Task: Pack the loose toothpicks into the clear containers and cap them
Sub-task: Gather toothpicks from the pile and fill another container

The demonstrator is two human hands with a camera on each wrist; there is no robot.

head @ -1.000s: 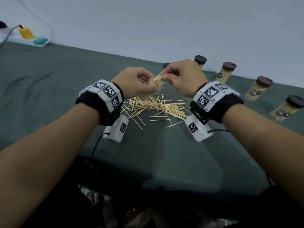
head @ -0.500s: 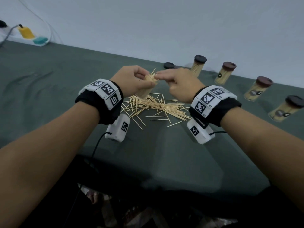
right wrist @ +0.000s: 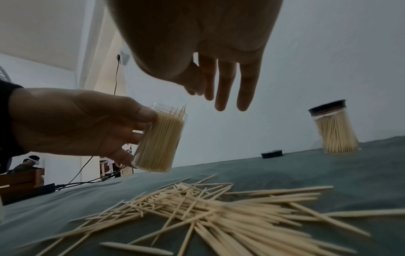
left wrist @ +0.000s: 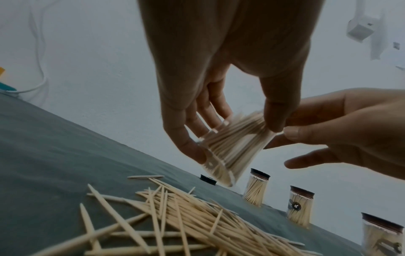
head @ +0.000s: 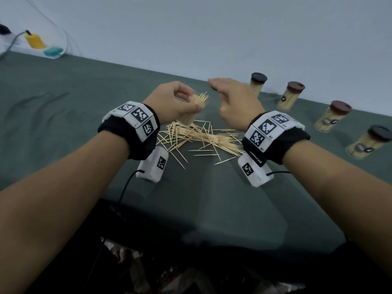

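a: right hand (head: 235, 102) has left the container mouth since half a second ago; fingers straight, holding nothing, reaching toward the loose black cap (right wrist: 271, 153) at the table's far side.

b: left hand (head: 169, 100) curled round the clear container (right wrist: 158, 138), tilted, packed full, tips poking past the rim.

a: risk: protruding sticks jam the cap, or the tilt spills them. smooth plastic cylinder, thin pointed wood.

b: loose toothpicks (head: 199, 137) heaped on the green cloth (head: 63, 128) beneath; capped containers (head: 289, 96) stand behind.
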